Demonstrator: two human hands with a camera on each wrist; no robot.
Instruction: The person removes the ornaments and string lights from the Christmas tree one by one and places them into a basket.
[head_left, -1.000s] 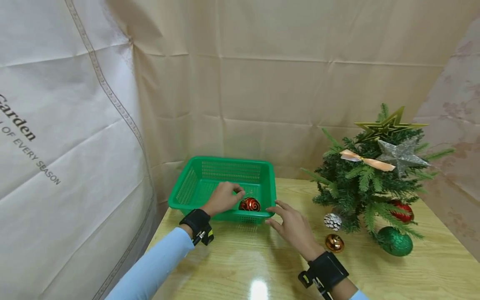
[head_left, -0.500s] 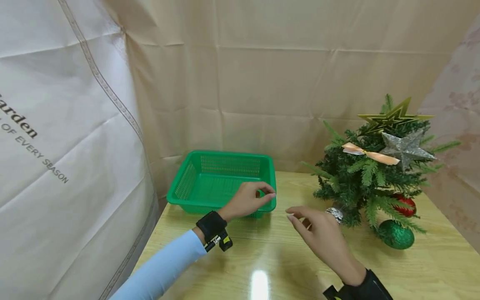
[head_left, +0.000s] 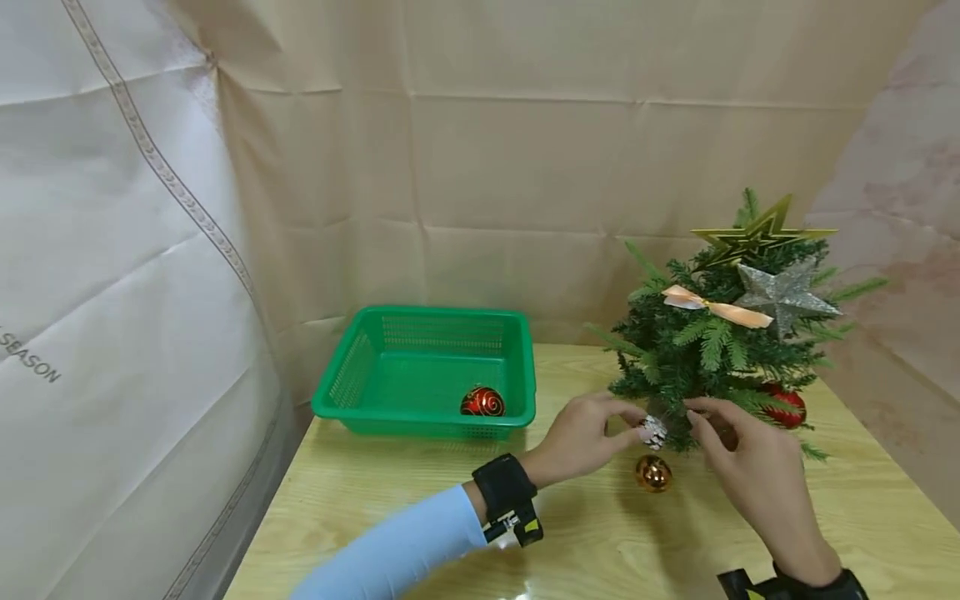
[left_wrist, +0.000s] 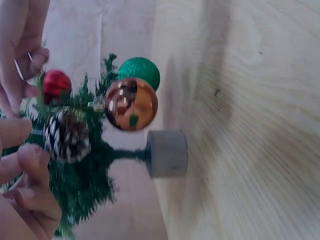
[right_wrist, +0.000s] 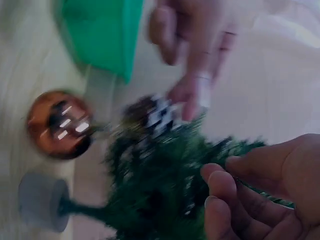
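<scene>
My left hand has its thumb and a finger at the top of a white-tipped pine cone, where its hanging loop meets the fingertips in the left wrist view. The cone hangs low on the left side of a small artificial Christmas tree. Over the tree's lower front branches, my right hand brings thumb and fingertips close together; I cannot tell whether a sprig is between them. Just below the cone is a shiny copper ball. A red ball hangs behind the right hand, which hides the green ball in the head view.
A green plastic basket holding one red swirl-patterned ball stands to the left on the wooden table. Higher on the tree are a gold star, a silver star and a peach bow. Its grey base shows underneath.
Both hands have left the basket and moved right to the tree, the left reaching the pine cone and the right the lower branches. The patterned red ball stays in the basket.
</scene>
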